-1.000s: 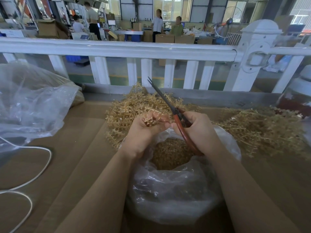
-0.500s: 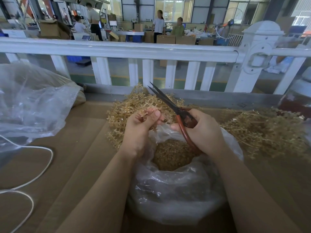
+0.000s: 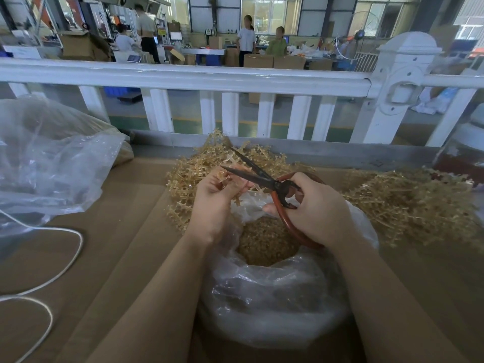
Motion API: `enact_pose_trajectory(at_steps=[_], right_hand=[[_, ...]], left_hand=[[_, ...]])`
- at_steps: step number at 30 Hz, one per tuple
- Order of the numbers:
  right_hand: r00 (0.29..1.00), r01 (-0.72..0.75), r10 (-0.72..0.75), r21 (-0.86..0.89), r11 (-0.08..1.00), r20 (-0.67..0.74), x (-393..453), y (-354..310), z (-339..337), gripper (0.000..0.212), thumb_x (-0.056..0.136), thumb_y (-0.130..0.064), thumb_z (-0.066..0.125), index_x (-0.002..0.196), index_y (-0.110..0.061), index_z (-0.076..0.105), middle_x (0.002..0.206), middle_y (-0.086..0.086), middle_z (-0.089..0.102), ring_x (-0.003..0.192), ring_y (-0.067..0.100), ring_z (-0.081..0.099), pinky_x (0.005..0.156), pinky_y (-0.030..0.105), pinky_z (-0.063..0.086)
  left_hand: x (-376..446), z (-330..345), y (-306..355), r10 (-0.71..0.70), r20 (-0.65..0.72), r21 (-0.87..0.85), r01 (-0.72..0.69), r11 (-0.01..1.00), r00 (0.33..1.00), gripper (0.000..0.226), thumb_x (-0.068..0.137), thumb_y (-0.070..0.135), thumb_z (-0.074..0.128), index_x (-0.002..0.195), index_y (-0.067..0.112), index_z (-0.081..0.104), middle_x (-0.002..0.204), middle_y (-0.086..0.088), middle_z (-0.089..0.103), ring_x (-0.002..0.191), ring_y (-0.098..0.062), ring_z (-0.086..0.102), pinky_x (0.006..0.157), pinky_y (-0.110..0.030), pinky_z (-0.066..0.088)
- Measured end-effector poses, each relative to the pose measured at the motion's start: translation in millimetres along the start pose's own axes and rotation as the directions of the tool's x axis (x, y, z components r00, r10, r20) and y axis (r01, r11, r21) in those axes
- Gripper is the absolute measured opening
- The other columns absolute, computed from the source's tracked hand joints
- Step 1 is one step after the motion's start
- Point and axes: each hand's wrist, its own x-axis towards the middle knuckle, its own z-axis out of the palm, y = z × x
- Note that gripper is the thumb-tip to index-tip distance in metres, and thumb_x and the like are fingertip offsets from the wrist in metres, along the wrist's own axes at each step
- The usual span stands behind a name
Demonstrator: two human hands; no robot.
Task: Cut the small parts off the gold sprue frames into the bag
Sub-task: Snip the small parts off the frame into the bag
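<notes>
Gold plastic sprue (image 3: 230, 180), thin and branching, sits pinched in your left hand (image 3: 212, 205) just above the bag (image 3: 262, 297) mouth. Your right hand (image 3: 317, 208) curls through the red loops of the scissors (image 3: 262, 178); their dark blades stand parted around the frame's tip. Small cut parts (image 3: 264, 239) already fill the clear, crinkled bag well up, a grainy tan heap. Much is left, by the look of it: a spiky pile (image 3: 199, 169) of frames lies behind your hands, and a paler tangle (image 3: 408, 203) lies to the right, whether stripped or not you cannot tell. Both rest on smooth brown cardboard (image 3: 125, 231).
</notes>
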Motion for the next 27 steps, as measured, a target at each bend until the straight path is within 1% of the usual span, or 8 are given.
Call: enact_pose_trajectory(at_steps=[4,7,10,16,19,22,24,27], right_hand=[[0.999,0.009,-0.010,-0.050,0.999,-0.032,-1,-3,0,0.059,0.061,-0.099,0.039,0.095,-0.051,0.042,0.075,-0.040,0.040,0.071,-0.004,0.046,0.057,0.009,0.027],[0.998,0.001,-0.005,-0.055,0.998,-0.068,-3,-5,-2,0.063,0.058,-0.102,0.029,0.094,-0.051,0.043,0.072,-0.039,0.041,0.064,-0.010,0.043,0.056,0.009,0.027],[0.997,-0.006,0.001,-0.059,0.998,-0.081,-3,-5,-1,0.065,0.058,-0.102,0.028,0.094,-0.051,0.044,0.070,-0.038,0.041,0.065,-0.004,0.046,0.057,0.009,0.029],[0.996,-0.021,0.015,-0.067,0.998,-0.091,-3,-4,0,0.078,0.060,-0.098,0.036,0.105,-0.041,0.063,0.073,-0.031,0.048,0.061,-0.004,0.044,0.058,0.007,0.028],[0.997,-0.024,0.018,-0.081,0.996,-0.072,-2,-5,0,0.081,0.059,-0.098,0.036,0.108,-0.040,0.062,0.075,-0.031,0.049,0.066,-0.002,0.046,0.057,0.008,0.028],[0.996,-0.014,0.006,-0.093,0.996,-0.086,-2,-6,0,0.084,0.059,-0.099,0.033,0.109,-0.039,0.062,0.081,-0.030,0.051,0.071,-0.001,0.047,0.056,0.008,0.026],[0.995,-0.011,0.003,-0.082,0.997,-0.098,-2,-7,-1,0.083,0.060,-0.100,0.033,0.108,-0.039,0.062,0.082,-0.029,0.052,0.071,-0.001,0.048,0.056,0.008,0.025],[0.995,0.002,-0.009,-0.068,0.998,-0.098,-3,-8,-2,0.082,0.061,-0.099,0.033,0.108,-0.038,0.062,0.084,-0.029,0.053,0.072,-0.001,0.049,0.056,0.007,0.026]], left_hand=[[-2,4,2,0.006,0.014,-0.051,-0.005,0.999,1.000,0.005,0.088,0.003,0.061,0.090,-0.002,0.061,0.075,0.003,0.071,0.071,-0.007,0.066,0.069,-0.018,0.052],[-5,10,5,-0.011,0.000,-0.137,0.011,0.991,1.000,0.001,0.088,-0.002,0.058,0.088,-0.002,0.059,0.071,0.000,0.069,0.067,-0.007,0.066,0.064,-0.017,0.053],[-6,13,8,-0.044,0.020,-0.212,0.047,0.976,0.999,0.010,0.093,-0.008,0.050,0.089,0.000,0.055,0.068,0.000,0.067,0.063,-0.008,0.065,0.059,-0.020,0.054],[-6,14,12,-0.076,0.033,-0.225,0.082,0.971,0.997,0.010,0.094,-0.007,0.049,0.090,0.002,0.052,0.067,0.000,0.065,0.062,-0.008,0.064,0.059,-0.020,0.054],[-6,14,12,-0.084,0.039,-0.227,0.091,0.970,0.996,0.013,0.095,-0.007,0.049,0.087,0.003,0.052,0.068,-0.001,0.064,0.063,-0.008,0.064,0.058,-0.020,0.054],[-7,13,10,-0.083,0.069,-0.244,0.098,0.965,0.994,0.005,0.095,-0.004,0.052,0.099,-0.001,0.053,0.072,-0.002,0.066,0.067,-0.012,0.066,0.060,-0.027,0.056],[-7,14,11,-0.101,0.099,-0.263,0.124,0.957,0.990,0.012,0.092,0.001,0.057,0.103,-0.001,0.053,0.076,-0.004,0.067,0.071,-0.016,0.067,0.061,-0.032,0.057],[-8,14,11,-0.110,0.134,-0.263,0.142,0.954,0.985,0.014,0.089,0.003,0.059,0.101,-0.002,0.055,0.080,-0.005,0.070,0.074,-0.016,0.070,0.062,-0.032,0.058]])
